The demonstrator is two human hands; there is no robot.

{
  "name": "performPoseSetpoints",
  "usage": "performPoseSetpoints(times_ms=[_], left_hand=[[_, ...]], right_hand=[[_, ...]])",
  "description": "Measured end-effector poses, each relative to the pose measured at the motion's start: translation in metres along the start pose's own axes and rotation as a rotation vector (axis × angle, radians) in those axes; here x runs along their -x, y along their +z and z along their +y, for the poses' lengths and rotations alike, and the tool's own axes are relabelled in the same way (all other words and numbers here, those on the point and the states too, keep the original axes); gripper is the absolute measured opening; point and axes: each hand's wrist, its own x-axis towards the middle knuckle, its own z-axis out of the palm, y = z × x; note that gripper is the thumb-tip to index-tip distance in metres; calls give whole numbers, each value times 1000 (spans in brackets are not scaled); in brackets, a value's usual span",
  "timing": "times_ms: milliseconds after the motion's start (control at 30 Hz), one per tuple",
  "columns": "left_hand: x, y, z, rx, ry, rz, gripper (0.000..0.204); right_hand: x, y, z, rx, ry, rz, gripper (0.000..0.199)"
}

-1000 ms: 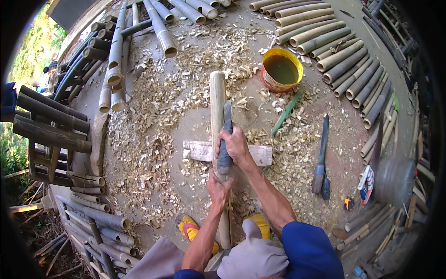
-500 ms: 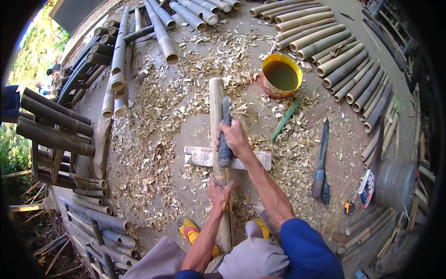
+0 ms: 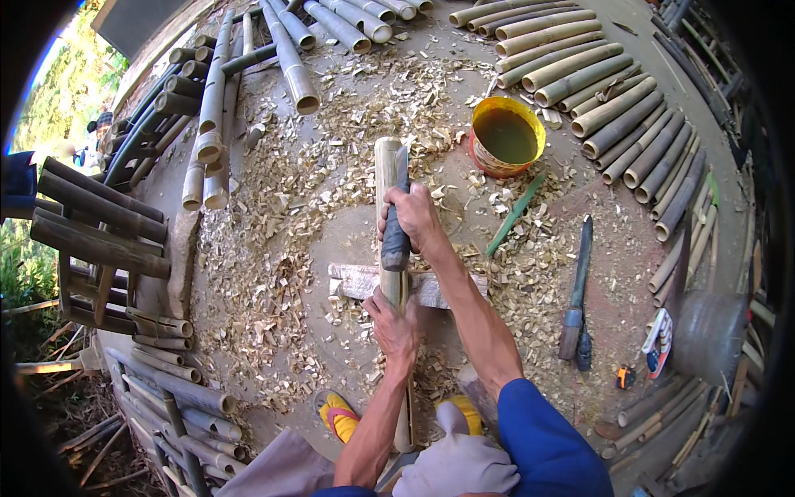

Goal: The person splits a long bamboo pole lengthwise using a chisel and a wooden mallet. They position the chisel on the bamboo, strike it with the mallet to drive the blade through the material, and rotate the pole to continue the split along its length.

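Note:
A pale bamboo pole lies lengthwise in front of me, its far end beyond a flat wooden block that crosses beneath it. My right hand is closed around a knife with a dark wrapped handle; its blade points away from me along the pole's right side. Just nearer than the block, my left hand grips the bamboo pole, thumb and fingers around it. Part of the pole is covered by this hand, and its near end reaches down between my feet.
Wood chips litter the ground. A yellow bucket of murky liquid stands far right, near a green strip. Right of me lie a long dark-bladed tool and an orange tape measure. Bamboo poles line the right; more are stacked left.
My right hand and the knife have moved a little farther away along the pole. My left hand has also slid slightly farther up it, toward the block.

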Motion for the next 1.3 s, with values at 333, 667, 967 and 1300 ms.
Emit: performPoseSetpoints(times_ms=[333, 667, 967, 1300], left_hand=[[9, -2, -35, 92, 272, 134, 67], [1, 0, -60, 338, 100, -177, 52], [4, 1, -60, 343, 50, -239, 54], [2, -12, -52, 420, 11, -281, 47]], right_hand=[[148, -51, 77, 788, -222, -91, 31], [201, -66, 109, 942, -217, -150, 36], [191, -67, 99, 921, -12, -190, 36], [181, -41, 111, 610, 13, -78, 24]])
